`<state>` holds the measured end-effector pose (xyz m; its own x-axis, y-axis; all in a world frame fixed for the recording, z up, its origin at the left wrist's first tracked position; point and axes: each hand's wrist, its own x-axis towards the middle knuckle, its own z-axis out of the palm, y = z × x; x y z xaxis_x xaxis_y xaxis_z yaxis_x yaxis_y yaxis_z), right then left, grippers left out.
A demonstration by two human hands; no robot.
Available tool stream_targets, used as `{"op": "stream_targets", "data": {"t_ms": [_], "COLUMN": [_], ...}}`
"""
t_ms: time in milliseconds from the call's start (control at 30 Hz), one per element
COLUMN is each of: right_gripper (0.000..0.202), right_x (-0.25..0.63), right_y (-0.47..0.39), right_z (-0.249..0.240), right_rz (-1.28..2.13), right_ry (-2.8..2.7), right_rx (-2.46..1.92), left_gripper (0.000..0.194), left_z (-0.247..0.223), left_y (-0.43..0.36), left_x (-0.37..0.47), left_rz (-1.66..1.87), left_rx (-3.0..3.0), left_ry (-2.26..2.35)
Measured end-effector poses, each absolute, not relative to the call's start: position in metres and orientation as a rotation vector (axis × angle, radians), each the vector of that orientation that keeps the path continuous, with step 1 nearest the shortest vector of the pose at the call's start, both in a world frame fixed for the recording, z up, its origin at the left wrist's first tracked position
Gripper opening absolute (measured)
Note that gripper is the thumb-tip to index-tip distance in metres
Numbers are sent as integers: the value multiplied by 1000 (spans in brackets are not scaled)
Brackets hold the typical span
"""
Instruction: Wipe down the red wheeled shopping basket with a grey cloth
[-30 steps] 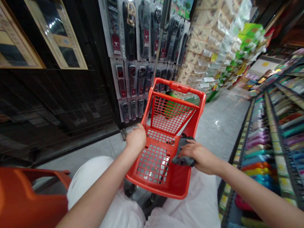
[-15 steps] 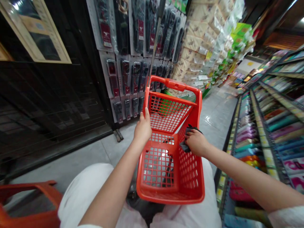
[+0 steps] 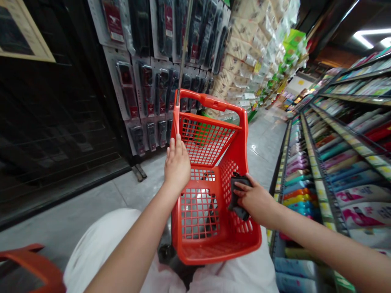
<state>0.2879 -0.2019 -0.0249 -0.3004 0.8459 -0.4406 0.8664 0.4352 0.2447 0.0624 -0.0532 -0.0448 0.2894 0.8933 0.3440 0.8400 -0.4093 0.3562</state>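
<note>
A red plastic shopping basket (image 3: 224, 246) with grid sides stands tilted between my knees, its inside facing me. My left hand (image 3: 177, 162) lies on its left rim, fingers stretched out and close together. On the inner right wall, my right hand (image 3: 256, 199) presses a dark grey cloth (image 3: 240, 191) against the grid, the thumb over the rim and the fingers across the cloth. A red handle frame (image 3: 210, 101) rises at the basket's far end, a thin metal rod (image 3: 185, 49) slanting up from its left corner.
Packaged belts (image 3: 168, 24) hang on a rack ahead. Beige packs (image 3: 241, 53) are stacked beyond it. Shelves of colourful folded goods (image 3: 296, 195) line the right side. Part of another red-orange basket (image 3: 33, 264) is at lower left. Grey tiled floor (image 3: 262, 142) runs down the aisle.
My right hand has slid the cloth down the basket's right wall towards me. My left hand's fingers have straightened on the rim. The view has shifted, moving the basket slightly left.
</note>
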Motion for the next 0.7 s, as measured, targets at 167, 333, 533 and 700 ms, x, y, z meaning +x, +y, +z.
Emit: {"op": "stream_targets", "data": {"t_ms": [167,333,533,700], "right_gripper": [13,14,34,44], "right_x": [285,293,320,333], "right_y": [-209,-173,-83,-32], "right_z": [-43,-40,-14,-34], "right_rz": [-71,31,371,464], "right_ry": [2201,2153,2064,1889], "right_rx": [1339,1496,1829,1850], "left_gripper": [67,72,74,79], "left_z": [-48,-53,-55,-61], "left_y": [-59,-58,-59,-57], "left_x": [63,62,64,63], "left_rz": [808,897,898,930], "left_rx": [2418,2396,2339,2347], "left_ry": [1663,1632,1645,1605]}}
